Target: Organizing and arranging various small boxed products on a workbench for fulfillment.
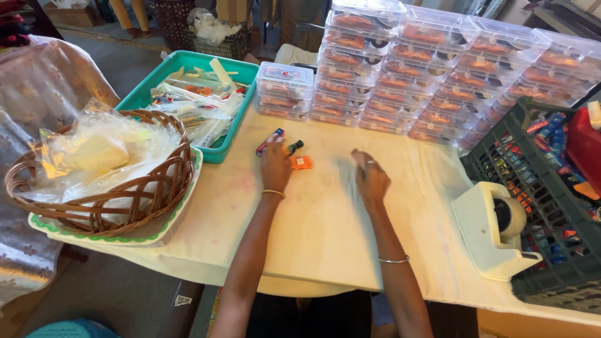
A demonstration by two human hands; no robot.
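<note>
At the far left a wicker basket (pixel 100 181) sits on a green-edged tray (pixel 156 235), filled with clear plastic bags (pixel 103 150); just beyond it stands a teal bin (pixel 241 70) heaped with small wrapped items; both rest on the pale table (pixel 313 225); next comes the left hand (pixel 275 168), palm down on the table, fingers drawn loosely together and reaching forward; its fingertips are at a small cluster of toys: a blue and red packet (pixel 269 142) lying on a slant, long axis running from near-left to far-right, a dark green piece (pixel 294 147) just beside it, and an orange toy (pixel 302 163) touching or nearly touching the hand's right edge; whether the fingers actually pinch any of these I cannot tell, since the hand covers the contact; the cluster lies straight ahead of the left hand and well to the left of the right hand, so the left is plainly the nearer; the right hand (pixel 371 178), ring on one finger, is blurred, its fingers bunched around a thin clear bag (pixel 347 175) that lies on the table to its left; behind both hands rises a stepped wall of clear lidded boxes (pixel 432 69) with orange contents; to the right a white tape dispenser (pixel 491 228) stands at the table edge, touching a dark crate (pixel 532 119) packed with more coloured packets
</note>
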